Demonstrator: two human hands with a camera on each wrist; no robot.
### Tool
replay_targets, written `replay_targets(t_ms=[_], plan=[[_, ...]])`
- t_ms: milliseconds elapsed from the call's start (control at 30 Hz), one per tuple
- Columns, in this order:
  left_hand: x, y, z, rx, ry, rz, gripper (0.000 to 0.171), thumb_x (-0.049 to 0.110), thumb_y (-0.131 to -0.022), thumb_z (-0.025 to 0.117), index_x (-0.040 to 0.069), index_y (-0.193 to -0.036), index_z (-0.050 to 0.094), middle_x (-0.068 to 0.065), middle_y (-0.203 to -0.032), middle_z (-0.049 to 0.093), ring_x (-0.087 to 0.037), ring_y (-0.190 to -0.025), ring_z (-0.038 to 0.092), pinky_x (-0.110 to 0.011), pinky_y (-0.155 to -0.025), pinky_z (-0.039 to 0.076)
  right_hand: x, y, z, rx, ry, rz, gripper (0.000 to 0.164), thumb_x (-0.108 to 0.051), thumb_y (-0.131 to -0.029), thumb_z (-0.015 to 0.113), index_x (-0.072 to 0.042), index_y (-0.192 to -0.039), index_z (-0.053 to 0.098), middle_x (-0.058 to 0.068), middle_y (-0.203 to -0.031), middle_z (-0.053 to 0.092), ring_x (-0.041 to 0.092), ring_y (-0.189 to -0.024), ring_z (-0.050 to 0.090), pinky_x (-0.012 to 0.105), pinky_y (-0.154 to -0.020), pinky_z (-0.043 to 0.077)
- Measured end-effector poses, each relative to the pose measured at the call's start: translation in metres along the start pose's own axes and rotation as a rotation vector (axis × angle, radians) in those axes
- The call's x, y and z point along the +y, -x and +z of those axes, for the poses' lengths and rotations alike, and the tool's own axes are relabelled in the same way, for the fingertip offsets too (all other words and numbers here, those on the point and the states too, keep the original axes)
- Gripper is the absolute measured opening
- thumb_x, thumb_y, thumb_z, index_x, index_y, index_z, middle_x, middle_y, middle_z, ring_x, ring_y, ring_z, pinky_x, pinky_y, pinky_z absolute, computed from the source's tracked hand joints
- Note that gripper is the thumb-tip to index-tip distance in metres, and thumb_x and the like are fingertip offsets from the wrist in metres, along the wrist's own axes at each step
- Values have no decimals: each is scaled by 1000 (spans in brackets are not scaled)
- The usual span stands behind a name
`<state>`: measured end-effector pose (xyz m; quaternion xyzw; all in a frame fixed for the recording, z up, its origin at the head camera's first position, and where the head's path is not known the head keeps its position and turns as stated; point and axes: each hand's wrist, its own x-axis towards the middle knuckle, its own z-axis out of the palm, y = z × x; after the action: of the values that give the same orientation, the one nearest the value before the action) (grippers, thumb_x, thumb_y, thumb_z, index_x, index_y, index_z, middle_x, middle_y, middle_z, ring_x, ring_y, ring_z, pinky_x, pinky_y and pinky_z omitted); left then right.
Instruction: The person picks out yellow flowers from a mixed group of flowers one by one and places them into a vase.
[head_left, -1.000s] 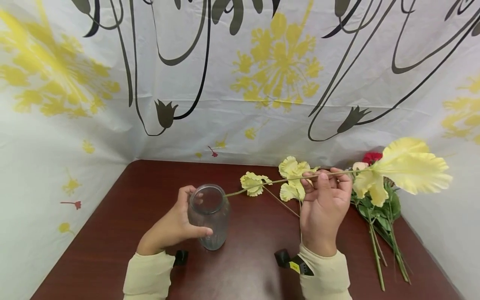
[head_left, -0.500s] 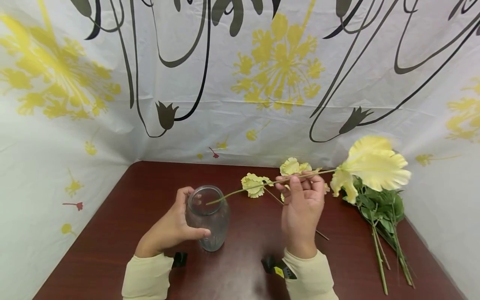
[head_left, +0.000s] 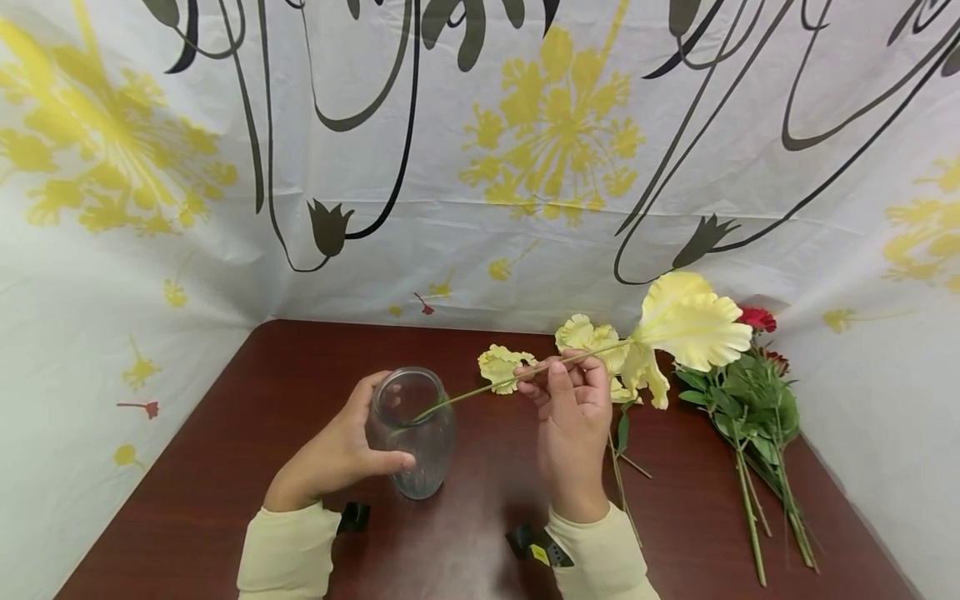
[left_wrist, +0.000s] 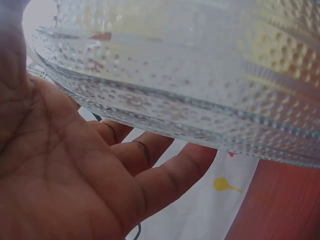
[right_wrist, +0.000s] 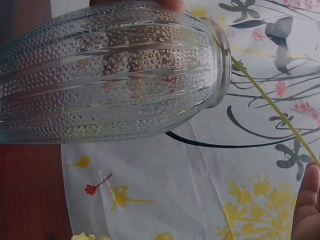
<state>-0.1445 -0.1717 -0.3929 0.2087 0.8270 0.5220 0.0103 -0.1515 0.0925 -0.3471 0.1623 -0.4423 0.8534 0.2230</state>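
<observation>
My left hand (head_left: 330, 454) grips a clear glass vase (head_left: 426, 458), thumb on the near side and fingers round the back. Dimpled, ribbed glass fills much of the left wrist view, with the palm (left_wrist: 65, 165) beside it. My right hand (head_left: 573, 442) pinches the thin green stem of a yellow flower (head_left: 693, 323), its large ruffled bloom out to the right. The lower end of that stem (right_wrist: 267, 97) passes into the vase's mouth, as the right wrist view also shows. Within the glass, the stem's tip is hard to make out.
Other yellow flowers (head_left: 504, 368) lie at the back of the dark red table (head_left: 225, 467), partly behind my right hand. To the right lies a bunch of leafy stems (head_left: 750, 408) with a red flower (head_left: 757, 318). A patterned white cloth (head_left: 420, 283) borders the table.
My right hand has moved left with the yellow flower, bringing its stem end from beside the rim into the vase's mouth. The left hand and vase have stayed nearly in place.
</observation>
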Motion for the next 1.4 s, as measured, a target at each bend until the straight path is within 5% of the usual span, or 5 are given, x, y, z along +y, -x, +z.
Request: replay_targets(t_ms=[600,1167,1400], plan=[[-2,-1,0,-31,118,23,92,19,-73,80,25,-141,18,-12,-139,41,-18,-107,56,-38,-83,51,10,6,4,-17,43,63,16,-7,-96,50,-2,-108,41,10,-90,60,30,-84,64,29,-69,55],[-4,-3,0,-18,40,4,94,27,-72,81,28,-141,17,-8,-136,44,-18,-113,51,-54,-90,43,26,11,6,-38,52,87,9,-5,-95,50,-7,-102,45,11,-95,57,25,-81,63,27,-68,55],[-5,-3,0,-17,34,8,94,27,-72,81,29,-141,18,-9,-137,43,-19,-114,49,-55,-91,42,32,11,4,-30,138,135,14,-9,-94,54,-2,-104,47,8,-95,61,21,-78,61,25,-67,53]])
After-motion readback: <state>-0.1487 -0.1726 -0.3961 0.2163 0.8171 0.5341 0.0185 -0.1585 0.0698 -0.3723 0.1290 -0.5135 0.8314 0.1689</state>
